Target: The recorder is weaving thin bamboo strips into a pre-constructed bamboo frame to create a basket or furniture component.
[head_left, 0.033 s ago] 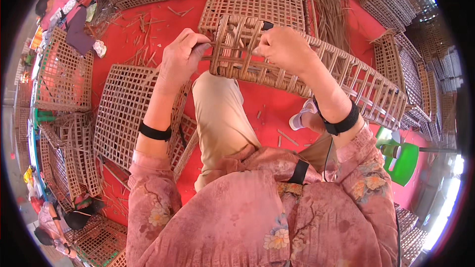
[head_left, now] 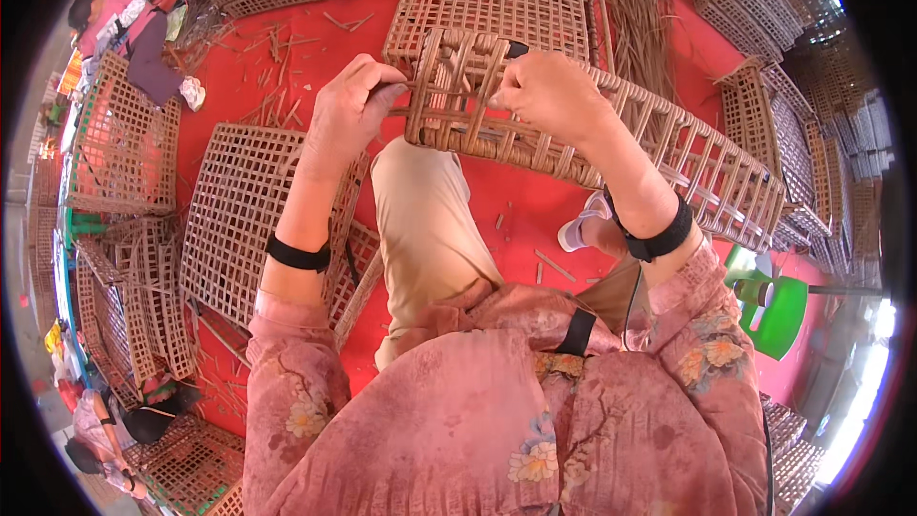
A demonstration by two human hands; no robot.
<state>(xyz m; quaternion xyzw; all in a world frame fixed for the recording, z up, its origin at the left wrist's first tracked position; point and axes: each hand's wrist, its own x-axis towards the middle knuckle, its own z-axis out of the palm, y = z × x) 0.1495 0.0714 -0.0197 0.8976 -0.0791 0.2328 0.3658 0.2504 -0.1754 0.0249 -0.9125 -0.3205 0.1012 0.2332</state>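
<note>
A long woven rattan basket (head_left: 537,153) with an open lattice and wrapped edges slants from the upper middle down to the right, its near end beside my raised knee. At that end my left hand (head_left: 351,113) is closed in a pinch on a thin rattan strip (head_left: 399,113) that runs into the lattice. My right hand (head_left: 552,94) bends over the top of the basket with fingers closed near its end bars. Whatever its fingertips grip is hidden behind the hand.
Lattice panels lie on the red floor ahead (head_left: 487,0) and to the left (head_left: 244,210). Long loose strips (head_left: 635,10) are heaped at the far side. More baskets (head_left: 750,119) stand at right, near a green stool (head_left: 778,315). Other people (head_left: 143,38) sit at left.
</note>
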